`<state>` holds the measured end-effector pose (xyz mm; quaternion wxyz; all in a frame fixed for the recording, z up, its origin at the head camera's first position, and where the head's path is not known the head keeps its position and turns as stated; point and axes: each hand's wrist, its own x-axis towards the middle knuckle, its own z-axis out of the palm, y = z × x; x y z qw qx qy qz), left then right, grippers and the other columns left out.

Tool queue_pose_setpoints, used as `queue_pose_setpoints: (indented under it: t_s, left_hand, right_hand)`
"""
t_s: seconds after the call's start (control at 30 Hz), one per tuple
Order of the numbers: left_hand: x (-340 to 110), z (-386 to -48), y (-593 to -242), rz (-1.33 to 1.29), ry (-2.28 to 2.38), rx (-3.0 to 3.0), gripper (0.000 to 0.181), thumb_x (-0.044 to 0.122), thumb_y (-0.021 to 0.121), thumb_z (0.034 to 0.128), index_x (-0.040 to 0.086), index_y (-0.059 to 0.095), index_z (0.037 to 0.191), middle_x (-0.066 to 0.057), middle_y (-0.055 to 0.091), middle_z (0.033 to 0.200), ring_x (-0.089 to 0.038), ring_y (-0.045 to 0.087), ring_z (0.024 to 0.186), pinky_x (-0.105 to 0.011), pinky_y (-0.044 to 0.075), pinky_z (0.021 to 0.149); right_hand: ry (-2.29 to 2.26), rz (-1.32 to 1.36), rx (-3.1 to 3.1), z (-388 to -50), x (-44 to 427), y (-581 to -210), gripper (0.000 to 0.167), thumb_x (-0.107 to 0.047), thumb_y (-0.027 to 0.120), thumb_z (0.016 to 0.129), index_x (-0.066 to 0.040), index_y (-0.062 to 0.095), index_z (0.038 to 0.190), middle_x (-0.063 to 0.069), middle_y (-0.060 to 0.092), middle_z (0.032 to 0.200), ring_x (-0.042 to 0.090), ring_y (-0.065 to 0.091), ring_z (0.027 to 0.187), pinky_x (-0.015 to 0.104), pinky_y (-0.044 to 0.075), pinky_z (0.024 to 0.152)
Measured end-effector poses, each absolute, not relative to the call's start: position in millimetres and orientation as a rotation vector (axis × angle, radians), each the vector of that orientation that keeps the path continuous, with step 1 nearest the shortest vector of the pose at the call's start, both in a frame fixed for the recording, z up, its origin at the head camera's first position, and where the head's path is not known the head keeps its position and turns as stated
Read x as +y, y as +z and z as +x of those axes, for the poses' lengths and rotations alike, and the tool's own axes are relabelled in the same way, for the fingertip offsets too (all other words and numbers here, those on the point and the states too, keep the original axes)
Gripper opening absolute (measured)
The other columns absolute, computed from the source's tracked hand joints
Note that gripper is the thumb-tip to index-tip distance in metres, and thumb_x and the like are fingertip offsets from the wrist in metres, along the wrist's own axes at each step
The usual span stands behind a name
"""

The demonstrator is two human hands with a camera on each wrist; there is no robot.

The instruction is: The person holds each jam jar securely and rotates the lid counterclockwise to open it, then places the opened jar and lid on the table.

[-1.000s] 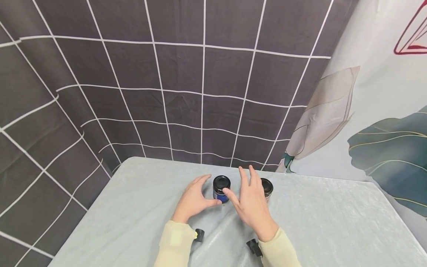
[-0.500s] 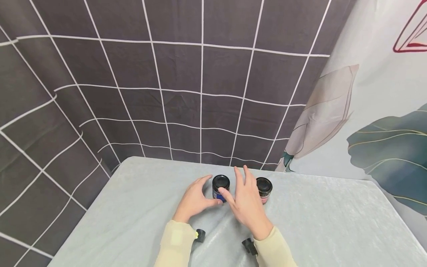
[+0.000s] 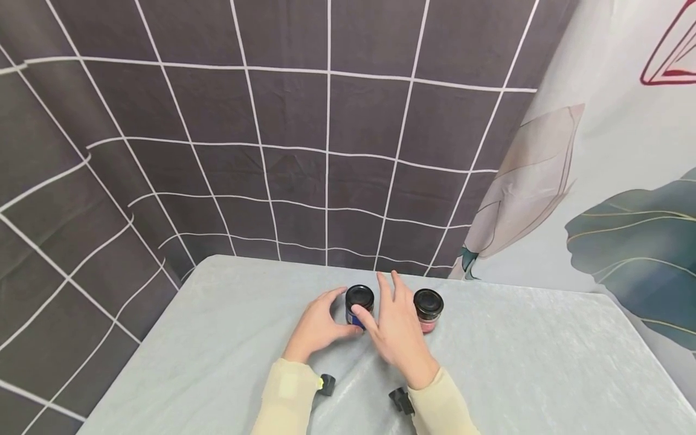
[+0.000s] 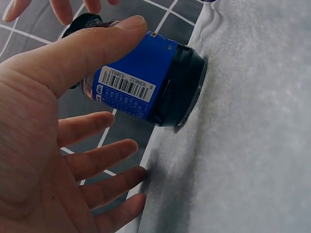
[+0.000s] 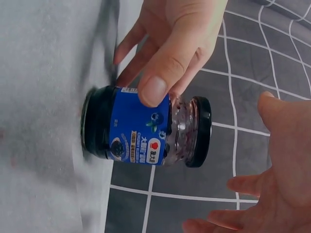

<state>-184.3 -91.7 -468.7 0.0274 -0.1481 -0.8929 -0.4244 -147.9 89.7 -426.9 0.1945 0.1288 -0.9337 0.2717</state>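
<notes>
A glass jar with a black lid and a blue, blueberry-pictured label (image 3: 359, 295) stands upright on the cloth. My left hand (image 3: 317, 324) curves loosely around its left side; in the left wrist view the thumb lies across the label, while the other fingers (image 4: 104, 187) are spread apart from the glass. Whether the thumb touches the jar, I cannot tell. My right hand (image 3: 400, 331) is to the jar's right, fingers extended and thumb toward it; a gap shows between this hand (image 5: 282, 165) and the lid in the right wrist view. Neither hand grips anything.
A second black-lidded jar with pink contents or label (image 3: 428, 307) stands just right of my right hand. Pale cloth covers the table (image 3: 522, 362). A dark gridded curtain (image 3: 293, 175) hangs behind it, with a leaf-patterned one (image 3: 609, 151) at the right.
My right hand has shifted slightly left toward the blue-labelled jar, uncovering more of the pink jar. My left hand and both jars stay nearly in place.
</notes>
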Motion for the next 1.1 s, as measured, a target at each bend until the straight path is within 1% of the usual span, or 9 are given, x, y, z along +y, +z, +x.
queue_pose_setpoints:
  t_s: [0.23,0.43,0.7,0.87,1.1]
  left_hand:
    - [-91.7,-185.6,-471.4,-0.476,-1.331,-2.735,0.084,0.040,0.091,0.0672,0.008,0.058,0.138,-0.011,0.061,0.136,-0.030,0.055,0.128,-0.046,0.042,0.107]
    - [-91.3,-185.7,-471.8,-0.479,-1.349,-2.735,0.083,0.040,0.090,0.0692,0.006,0.058,0.138,-0.014,0.060,0.137,-0.033,0.054,0.129,-0.048,0.042,0.108]
    - [-89.2,-186.0,-473.1,-0.469,-1.379,-2.746,0.083,0.039,0.090,0.0686,0.008,0.058,0.139,-0.011,0.060,0.138,-0.031,0.054,0.130,-0.048,0.041,0.109]
    - [-88.5,-186.5,-474.9,-0.495,-1.374,-2.729,0.082,0.038,0.090,0.0688,0.007,0.059,0.138,-0.011,0.061,0.136,-0.031,0.055,0.129,-0.048,0.041,0.109]
    - [-85.4,-187.2,-476.2,-0.542,-1.330,-2.748,0.078,0.036,0.089,0.0711,0.006,0.059,0.137,-0.011,0.063,0.133,-0.030,0.058,0.126,-0.048,0.043,0.107]
  right_hand:
    - [0.781,0.369,-2.603,-149.6,82.5,-427.7,0.077,-0.047,0.065,0.094,0.006,0.042,0.145,0.037,0.034,0.148,0.051,0.040,0.132,0.059,0.038,0.106]
    - [0.783,0.378,-2.584,-150.5,78.6,-428.6,0.075,-0.045,0.064,0.095,0.006,0.043,0.144,0.036,0.037,0.147,0.051,0.041,0.131,0.061,0.041,0.101]
    - [0.800,0.372,-2.593,-151.8,77.3,-430.8,0.074,-0.045,0.063,0.096,0.005,0.042,0.146,0.036,0.037,0.147,0.050,0.041,0.132,0.060,0.039,0.104]
    - [0.808,0.367,-2.598,-152.4,75.7,-432.5,0.073,-0.045,0.061,0.097,0.005,0.042,0.145,0.035,0.039,0.146,0.049,0.041,0.131,0.059,0.040,0.103]
    - [0.808,0.366,-2.603,-153.6,72.4,-432.8,0.071,-0.044,0.061,0.097,0.005,0.044,0.144,0.035,0.042,0.142,0.049,0.046,0.125,0.057,0.044,0.098]
